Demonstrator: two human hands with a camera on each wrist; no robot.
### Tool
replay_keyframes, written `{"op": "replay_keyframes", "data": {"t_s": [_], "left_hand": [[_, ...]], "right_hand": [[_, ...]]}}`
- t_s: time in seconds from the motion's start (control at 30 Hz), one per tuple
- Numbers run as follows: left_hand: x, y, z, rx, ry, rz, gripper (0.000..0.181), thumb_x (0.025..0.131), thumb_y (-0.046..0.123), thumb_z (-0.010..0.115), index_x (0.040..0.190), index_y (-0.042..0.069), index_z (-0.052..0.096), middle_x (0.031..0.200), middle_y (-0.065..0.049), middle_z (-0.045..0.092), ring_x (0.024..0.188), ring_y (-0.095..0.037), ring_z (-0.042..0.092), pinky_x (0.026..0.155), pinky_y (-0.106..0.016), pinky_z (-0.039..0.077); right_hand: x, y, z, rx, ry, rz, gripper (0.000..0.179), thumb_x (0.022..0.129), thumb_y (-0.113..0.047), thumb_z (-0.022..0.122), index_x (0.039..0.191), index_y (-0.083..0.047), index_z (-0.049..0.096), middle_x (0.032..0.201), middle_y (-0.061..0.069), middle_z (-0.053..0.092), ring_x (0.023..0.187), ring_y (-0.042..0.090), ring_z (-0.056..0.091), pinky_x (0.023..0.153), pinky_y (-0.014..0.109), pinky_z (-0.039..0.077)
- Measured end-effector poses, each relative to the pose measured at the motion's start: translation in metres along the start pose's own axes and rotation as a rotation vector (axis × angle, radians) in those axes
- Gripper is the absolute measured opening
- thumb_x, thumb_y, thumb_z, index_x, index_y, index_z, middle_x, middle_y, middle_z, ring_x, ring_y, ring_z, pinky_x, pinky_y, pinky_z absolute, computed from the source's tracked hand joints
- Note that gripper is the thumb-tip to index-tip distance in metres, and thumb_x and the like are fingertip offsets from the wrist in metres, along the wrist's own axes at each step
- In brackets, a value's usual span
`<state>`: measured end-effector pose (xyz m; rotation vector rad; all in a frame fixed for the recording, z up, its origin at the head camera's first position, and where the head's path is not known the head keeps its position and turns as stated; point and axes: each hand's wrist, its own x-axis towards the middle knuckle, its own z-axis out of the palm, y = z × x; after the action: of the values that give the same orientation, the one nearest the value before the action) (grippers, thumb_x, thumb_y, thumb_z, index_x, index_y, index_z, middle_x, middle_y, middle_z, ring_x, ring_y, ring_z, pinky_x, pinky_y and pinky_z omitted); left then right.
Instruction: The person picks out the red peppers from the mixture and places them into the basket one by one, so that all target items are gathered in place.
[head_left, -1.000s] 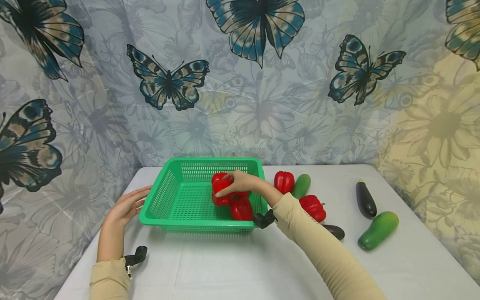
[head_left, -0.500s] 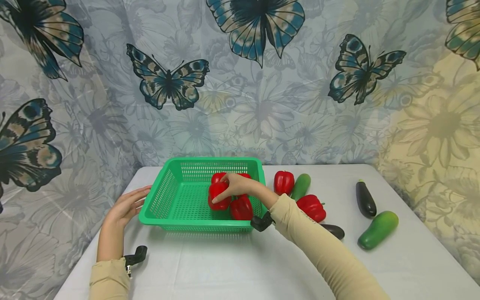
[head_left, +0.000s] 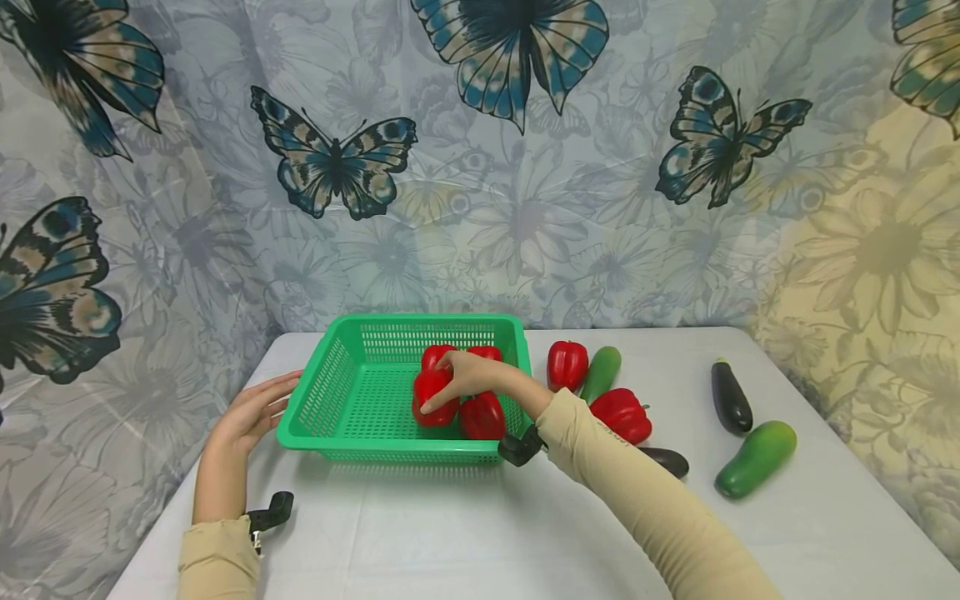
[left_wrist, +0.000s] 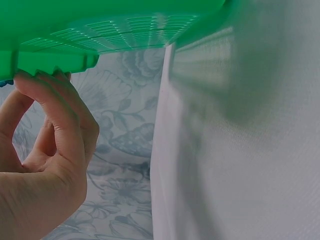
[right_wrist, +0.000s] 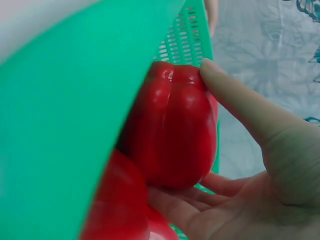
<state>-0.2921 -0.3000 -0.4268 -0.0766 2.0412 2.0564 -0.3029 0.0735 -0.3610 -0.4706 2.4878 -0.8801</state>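
Observation:
My right hand (head_left: 471, 372) is inside the green plastic basket (head_left: 405, 447), gripping a red bell pepper (head_left: 432, 398). In the right wrist view the thumb lies along one side of this bell pepper (right_wrist: 172, 130), with the fingers curled under the other. Several more red bell peppers stand close around it in the basket's right half, partly hidden by the hand. My left hand (head_left: 251, 414) is at the basket's left side, its fingers extended. The left wrist view has those fingertips (left_wrist: 37, 76) touching the basket's rim (left_wrist: 55, 61) from outside.
Right of the basket lie a red bell pepper (head_left: 567, 365), a green cucumber (head_left: 602, 373) and another red bell pepper (head_left: 622, 416). A dark eggplant (head_left: 667, 461) is partly behind the right sleeve. Farther right are an eggplant (head_left: 731, 398) and a larger green vegetable (head_left: 756, 460). Butterfly-print cloth hangs behind.
My right hand has moved slightly left and toward me with the bell pepper, uncovering more of the bell peppers behind. The left hand has stayed at the basket's side.

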Motion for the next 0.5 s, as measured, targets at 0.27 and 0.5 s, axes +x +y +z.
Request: {"op": "replay_keyframes", "data": {"t_s": [0.27, 0.5], "left_hand": [[-0.001, 0.0, 0.0, 0.001, 0.003, 0.0, 0.014, 0.097, 0.026, 0.063, 0.102, 0.037, 0.071, 0.101, 0.026, 0.067, 0.095, 0.004, 0.064, 0.082, -0.02, 0.053], [0.0, 0.0, 0.0, 0.002, 0.002, 0.0, 0.014, 0.097, 0.026, 0.063, 0.103, 0.036, 0.071, 0.101, 0.025, 0.067, 0.096, 0.003, 0.065, 0.082, -0.021, 0.054]], "right_hand": [[0.001, 0.001, 0.006, -0.054, -0.017, -0.026, 0.081, 0.074, -0.047, 0.082, 0.136, -0.008, 0.046, 0.13, 0.006, 0.054, 0.118, 0.021, 0.05, 0.089, 0.037, 0.054], [0.001, 0.004, 0.013, -0.068, -0.006, -0.031, 0.08, 0.074, -0.047, 0.083, 0.134, -0.009, 0.047, 0.127, 0.007, 0.055, 0.116, 0.021, 0.051, 0.089, 0.038, 0.054]]}}
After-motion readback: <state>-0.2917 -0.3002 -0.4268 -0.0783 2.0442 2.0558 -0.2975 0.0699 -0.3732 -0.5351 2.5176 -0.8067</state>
